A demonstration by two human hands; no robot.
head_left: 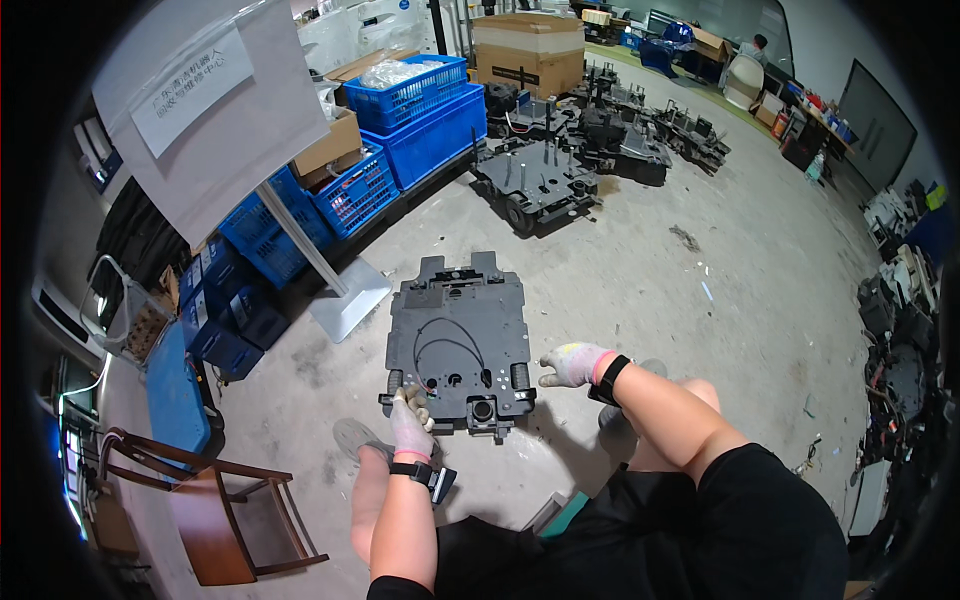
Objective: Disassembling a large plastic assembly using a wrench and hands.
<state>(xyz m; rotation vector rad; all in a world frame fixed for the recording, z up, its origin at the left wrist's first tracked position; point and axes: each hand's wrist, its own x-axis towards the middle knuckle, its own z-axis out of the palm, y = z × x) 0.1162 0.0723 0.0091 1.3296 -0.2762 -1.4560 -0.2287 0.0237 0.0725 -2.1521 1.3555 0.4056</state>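
A flat dark-grey machine chassis (455, 335) lies on the floor in front of me, with a thin black cable looped on its top and coil springs at its near corners. My left hand (412, 425), in a pale glove, is at the chassis's near left corner beside the spring. Its fingers are curled in; what they hold, if anything, is too small to make out. Just off the chassis's right edge hovers my right hand (572, 365), gloved too, fingers stretched loosely leftward with nothing visible in them. Black bands circle both wrists.
Behind stand more chassis (535, 185), blue crates (425, 130) and a cardboard box (528, 55). A sign stand (310, 240) rises at left, near a wooden chair (215, 510) and dark-blue boxes (225, 310). Scrap parts (900, 350) line the right side. A person sits far off.
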